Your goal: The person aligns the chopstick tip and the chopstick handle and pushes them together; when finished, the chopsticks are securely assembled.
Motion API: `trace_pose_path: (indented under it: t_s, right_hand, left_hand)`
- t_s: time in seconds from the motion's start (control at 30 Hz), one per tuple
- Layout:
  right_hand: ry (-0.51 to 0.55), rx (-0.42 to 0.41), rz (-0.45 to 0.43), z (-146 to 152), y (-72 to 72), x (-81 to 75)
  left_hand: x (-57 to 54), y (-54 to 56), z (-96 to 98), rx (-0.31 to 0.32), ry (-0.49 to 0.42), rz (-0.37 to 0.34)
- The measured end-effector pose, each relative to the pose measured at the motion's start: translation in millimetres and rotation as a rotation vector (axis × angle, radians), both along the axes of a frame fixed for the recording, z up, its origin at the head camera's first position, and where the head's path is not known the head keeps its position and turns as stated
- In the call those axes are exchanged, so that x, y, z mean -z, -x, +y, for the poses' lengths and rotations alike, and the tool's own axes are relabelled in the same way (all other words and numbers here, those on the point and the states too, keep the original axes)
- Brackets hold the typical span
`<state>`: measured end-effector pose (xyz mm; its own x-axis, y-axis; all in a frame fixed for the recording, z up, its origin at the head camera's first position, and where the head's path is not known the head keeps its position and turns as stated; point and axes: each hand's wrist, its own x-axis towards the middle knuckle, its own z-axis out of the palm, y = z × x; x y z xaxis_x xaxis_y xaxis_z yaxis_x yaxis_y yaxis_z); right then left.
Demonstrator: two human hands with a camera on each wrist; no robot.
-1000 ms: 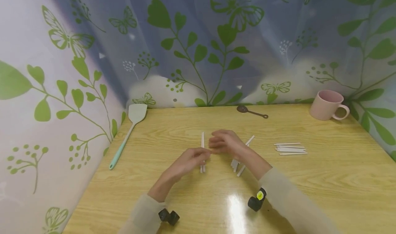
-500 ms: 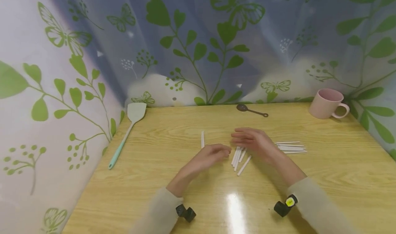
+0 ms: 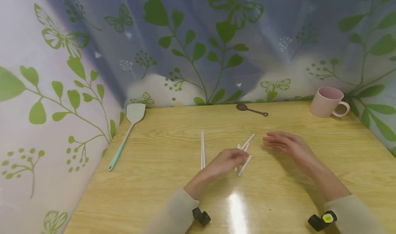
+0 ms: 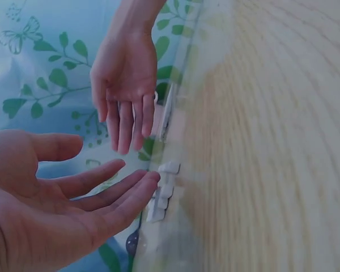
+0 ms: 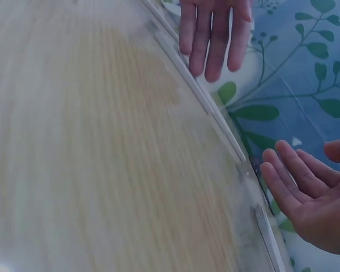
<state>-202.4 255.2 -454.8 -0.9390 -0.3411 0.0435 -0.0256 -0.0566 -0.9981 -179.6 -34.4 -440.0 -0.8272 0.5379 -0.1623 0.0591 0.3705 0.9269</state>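
Note:
My left hand [image 3: 227,161] is held over the middle pile of white sticks [image 3: 245,166], covering part of it in the head view. Its fingers are extended and relaxed, with nothing in them; the left wrist view shows its palm turned sideways above the stick ends [image 4: 163,195]. To the right, my right hand [image 3: 289,148] hovers with fingers straight and thumb apart, also holding nothing. The two palms face each other. Behind the right hand, the right-hand pile of sticks is hidden in the head view. Two long white sticks [image 3: 202,148] lie side by side left of the middle pile.
A spatula [image 3: 128,134] with a mint handle lies along the wooden table's [image 3: 167,124] left side. At the back are a dark small spoon [image 3: 252,110] and, by the right corner, a pink mug [image 3: 326,103]. Leaf-patterned curtains [image 3: 185,38] border the table.
Both hands have swept rightward: the left from the two long sticks to the middle pile, the right from the middle pile to over the right-hand pile. The sticks look unmoved.

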Motion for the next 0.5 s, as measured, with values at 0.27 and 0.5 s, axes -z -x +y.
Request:
trace_pose_path:
  t_s: [0.27, 0.5]
  right_hand:
    - [-0.218, 0.111, 0.117, 36.2, -16.0, 4.9]
    - [-0.488, 0.199, 0.185, 53.6, -22.6, 3.5]
  left_hand:
    - [2.6, -3.4, 13.6, 0.017, 0.077, 0.021]
    - [6.5, -2.2, 27.5, 0.084, 0.117, 0.085]
